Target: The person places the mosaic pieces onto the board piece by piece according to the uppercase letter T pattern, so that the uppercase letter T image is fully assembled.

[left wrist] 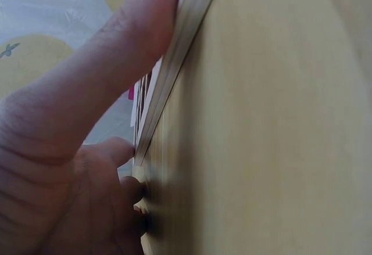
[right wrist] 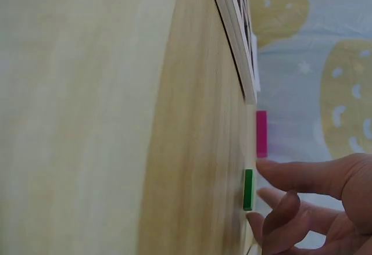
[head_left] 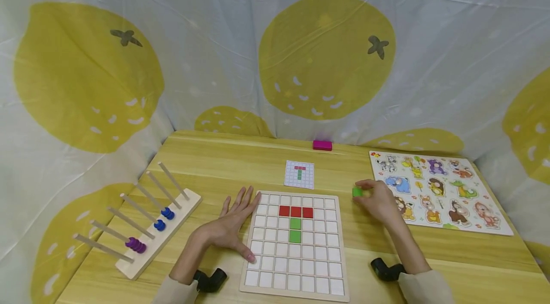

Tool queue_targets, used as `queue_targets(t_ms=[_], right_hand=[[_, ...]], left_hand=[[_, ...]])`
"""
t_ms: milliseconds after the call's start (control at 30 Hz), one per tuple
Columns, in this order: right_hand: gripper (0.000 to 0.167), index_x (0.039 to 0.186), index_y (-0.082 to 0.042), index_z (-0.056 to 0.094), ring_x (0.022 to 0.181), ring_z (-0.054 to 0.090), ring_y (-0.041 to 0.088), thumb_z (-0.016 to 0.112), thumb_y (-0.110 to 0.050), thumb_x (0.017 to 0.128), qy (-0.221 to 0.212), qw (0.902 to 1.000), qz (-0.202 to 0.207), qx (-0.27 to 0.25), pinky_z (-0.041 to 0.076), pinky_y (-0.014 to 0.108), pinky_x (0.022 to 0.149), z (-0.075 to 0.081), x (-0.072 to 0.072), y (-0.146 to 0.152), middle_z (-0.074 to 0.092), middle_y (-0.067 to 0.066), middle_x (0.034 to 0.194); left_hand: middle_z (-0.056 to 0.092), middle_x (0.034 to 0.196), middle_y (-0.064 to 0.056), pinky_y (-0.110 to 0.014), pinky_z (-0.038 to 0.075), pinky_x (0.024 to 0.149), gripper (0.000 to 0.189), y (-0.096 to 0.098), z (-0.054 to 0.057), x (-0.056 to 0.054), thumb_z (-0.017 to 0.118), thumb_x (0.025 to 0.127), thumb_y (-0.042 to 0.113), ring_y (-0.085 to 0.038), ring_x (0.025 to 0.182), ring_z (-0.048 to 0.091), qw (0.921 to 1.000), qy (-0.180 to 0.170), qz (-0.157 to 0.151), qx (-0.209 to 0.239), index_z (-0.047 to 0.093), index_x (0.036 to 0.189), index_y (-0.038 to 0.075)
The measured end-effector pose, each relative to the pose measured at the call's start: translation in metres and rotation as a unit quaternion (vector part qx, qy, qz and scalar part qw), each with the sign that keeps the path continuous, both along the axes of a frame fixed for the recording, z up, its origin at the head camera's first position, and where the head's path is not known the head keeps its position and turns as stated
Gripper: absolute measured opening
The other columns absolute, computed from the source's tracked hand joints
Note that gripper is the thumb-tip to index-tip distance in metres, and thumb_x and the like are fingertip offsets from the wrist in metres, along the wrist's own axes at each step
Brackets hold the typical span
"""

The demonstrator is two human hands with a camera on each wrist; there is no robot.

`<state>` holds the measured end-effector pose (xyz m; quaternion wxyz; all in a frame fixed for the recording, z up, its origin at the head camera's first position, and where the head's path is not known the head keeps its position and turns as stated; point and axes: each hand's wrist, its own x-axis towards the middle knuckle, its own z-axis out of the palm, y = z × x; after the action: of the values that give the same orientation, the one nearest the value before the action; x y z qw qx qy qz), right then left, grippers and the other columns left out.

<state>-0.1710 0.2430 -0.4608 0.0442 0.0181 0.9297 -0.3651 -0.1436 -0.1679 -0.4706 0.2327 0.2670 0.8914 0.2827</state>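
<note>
My left hand point(head_left: 232, 225) lies spread at the left side of a white grid board point(head_left: 275, 275); its thumb rests on the frame and its index fingertip reaches the upper left corner. In the left wrist view the thumb point(left wrist: 110, 63) lies along the board's edge point(left wrist: 174, 63). On the grid, red tiles point(head_left: 296, 211) form a short row with green tiles point(head_left: 295, 235) below its middle. Right of the board, my right hand point(head_left: 378, 201) pinches a loose green tile point(head_left: 357, 192), thumb and finger at opposite edges. That tile point(right wrist: 249, 190) is low at the tabletop.
A small pattern card point(head_left: 292, 182) lies behind the board. A magenta block point(head_left: 322, 145) sits at the table's back edge. To the left stands a wooden peg rack point(head_left: 146, 258) with blue and purple beads. An animal puzzle board point(head_left: 447, 189) lies at the right, near my right forearm.
</note>
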Motion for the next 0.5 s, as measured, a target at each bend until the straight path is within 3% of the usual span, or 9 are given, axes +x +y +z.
queue_targets(t_ms=[333,500], right_hand=[[0.033,0.119,0.006,0.071,0.123,0.059,0.051,0.076,-0.006,0.088,-0.019,0.9996,-0.018,0.009,0.049,0.062,0.103,0.0010,-0.0027,-0.0008,0.070,0.031,0.124],[0.030,0.114,0.005,0.073,0.111,0.065,0.045,0.077,-0.007,0.088,-0.027,0.9994,-0.021,0.005,0.053,0.055,0.093,0.0010,-0.0022,-0.0018,0.072,0.029,0.116]], left_hand=[[-0.023,0.170,-0.020,-0.070,-0.019,0.122,0.151,-0.0003,-0.0002,0.0000,0.097,0.063,0.050,-0.042,0.157,-0.024,1.0000,0.001,0.001,-0.001,-0.004,0.166,0.009],[-0.022,0.171,-0.020,-0.070,-0.019,0.122,0.150,-0.0004,0.0000,0.0004,0.097,0.063,0.049,-0.042,0.157,-0.024,1.0000,-0.002,0.003,0.001,-0.004,0.166,0.009]])
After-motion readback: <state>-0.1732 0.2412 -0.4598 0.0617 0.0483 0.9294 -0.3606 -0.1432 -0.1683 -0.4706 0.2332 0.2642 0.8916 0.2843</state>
